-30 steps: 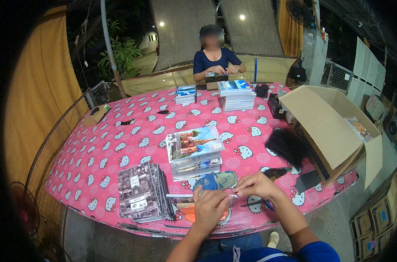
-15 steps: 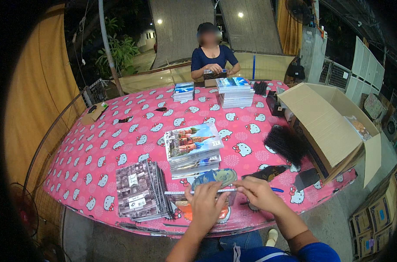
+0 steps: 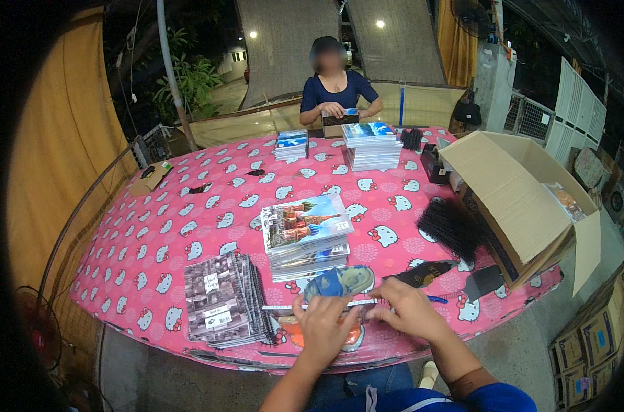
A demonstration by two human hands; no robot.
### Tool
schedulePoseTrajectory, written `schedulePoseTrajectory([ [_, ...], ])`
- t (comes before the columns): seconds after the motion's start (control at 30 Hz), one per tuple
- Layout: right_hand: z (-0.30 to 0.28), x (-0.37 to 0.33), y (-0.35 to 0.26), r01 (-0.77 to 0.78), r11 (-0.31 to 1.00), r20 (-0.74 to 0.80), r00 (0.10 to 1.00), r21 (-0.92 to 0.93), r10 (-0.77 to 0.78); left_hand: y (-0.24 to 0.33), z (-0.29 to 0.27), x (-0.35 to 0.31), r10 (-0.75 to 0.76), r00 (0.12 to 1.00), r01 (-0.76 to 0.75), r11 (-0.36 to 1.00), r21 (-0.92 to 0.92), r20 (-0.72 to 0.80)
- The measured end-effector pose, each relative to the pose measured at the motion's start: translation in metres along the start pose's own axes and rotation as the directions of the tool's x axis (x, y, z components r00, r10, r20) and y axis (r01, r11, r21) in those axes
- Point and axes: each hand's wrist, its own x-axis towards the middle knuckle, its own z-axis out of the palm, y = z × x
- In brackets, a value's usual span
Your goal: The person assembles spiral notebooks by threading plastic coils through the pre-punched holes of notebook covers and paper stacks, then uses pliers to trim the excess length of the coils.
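Observation:
Near the front edge of the table, a thin book with a white, hole-lined edge stands with that edge facing up. My left hand grips it, fingers over the edge and thumb on the near side. At the book's right end is my right hand, its thumb and fingers apart. An orange thing shows partly beneath my left hand. Just beyond the edge lies a blue and olive, shoe-like object. To the left sits a stack of grey-covered notebooks; behind it rises a stack of colourful notebooks.
Black binding coils lie right of centre beside a large open cardboard box. A blue pen-like item is near my right hand. Across the pink table, a person handles a small box behind further notebook stacks.
My right hand's fingers have spread from a pinch at the book's right end and shifted slightly right. My left hand stays on the book, its fingers slightly moved.

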Motion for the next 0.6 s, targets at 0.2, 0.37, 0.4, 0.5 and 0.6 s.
schedulePoseTrajectory([
  [0.2,0.001,-0.001,-0.001,-0.061,0.995,0.005,0.998,0.076,0.061,0.001,0.002,0.0,0.004,1.0,-0.004,1.0,-0.001,-0.014],
  [0.37,0.004,-0.007,0.006,-0.033,0.999,0.0,0.999,-0.006,0.033,0.004,0.0,-0.002,0.008,1.0,-0.008,1.0,0.013,0.004],
  [0.4,-0.001,-0.003,-0.003,-0.051,0.999,-0.021,0.998,0.016,0.051,0.004,0.0,-0.002,0.002,1.0,-0.002,1.0,0.019,0.0],
  [0.5,0.002,-0.005,0.001,-0.071,0.997,0.024,0.997,0.038,0.07,0.003,0.002,-0.001,0.0,1.0,0.0,1.0,0.014,-0.009],
  [0.6,0.003,-0.001,-0.002,-0.077,0.995,-0.038,0.996,0.056,0.079,0.001,0.004,-0.001,-0.003,1.0,0.003,1.0,0.004,-0.016],
])
